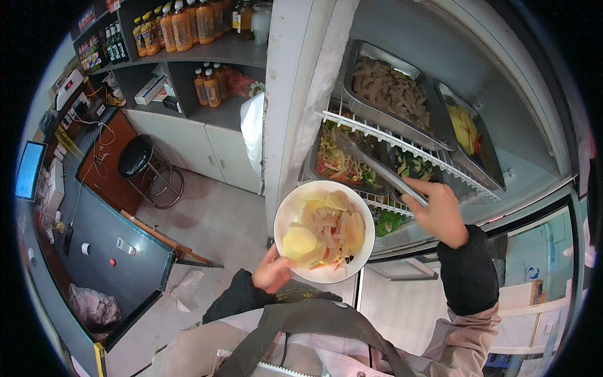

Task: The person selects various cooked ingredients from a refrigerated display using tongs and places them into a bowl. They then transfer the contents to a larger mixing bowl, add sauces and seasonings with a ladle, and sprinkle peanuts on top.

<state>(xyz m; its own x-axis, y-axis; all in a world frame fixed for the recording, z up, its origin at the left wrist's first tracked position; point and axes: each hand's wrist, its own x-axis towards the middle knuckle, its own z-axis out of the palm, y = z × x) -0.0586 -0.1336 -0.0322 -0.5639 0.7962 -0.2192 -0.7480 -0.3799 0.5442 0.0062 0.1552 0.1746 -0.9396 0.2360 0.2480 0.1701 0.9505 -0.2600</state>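
My left hand grips the lower left rim of a white bowl. Inside it lie pale yellow potato slices, greyish meat strips and a few red and orange bits. My right hand is closed around the handle of metal tongs. Their far end reaches into a tray of bean sprouts and shredded vegetables on the lower fridge shelf; whether the tips pinch anything cannot be made out. Above it, a metal tray of meat strips and a tray of yellow slices rest on the upper shelf.
A white wire shelf edge runs across the fridge opening, near my right hand. Beneath it are trays of greens. To the left stand a shelf of drink bottles, a black stool and a dark counter.
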